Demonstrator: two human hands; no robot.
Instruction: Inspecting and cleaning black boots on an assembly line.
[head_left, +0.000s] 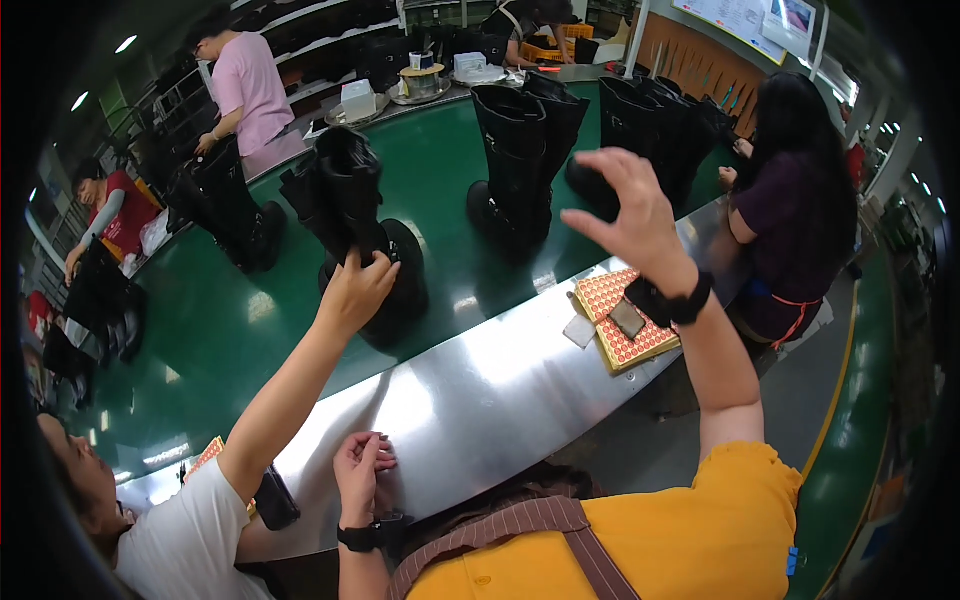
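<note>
right grip (638, 215) spread near red-dotted label sheet (605, 290), printed unreadably small

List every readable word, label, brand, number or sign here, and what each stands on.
None can be read.
Posted sheets: print too small and blurred.
Sheet of round red marks: any print inside them too small to read.
Black boots: no readable lettering.

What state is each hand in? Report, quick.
Left hand: loosely curled, nothing visible in it; whether closed, cannot tell.
Right hand: open, holding nothing.
</note>
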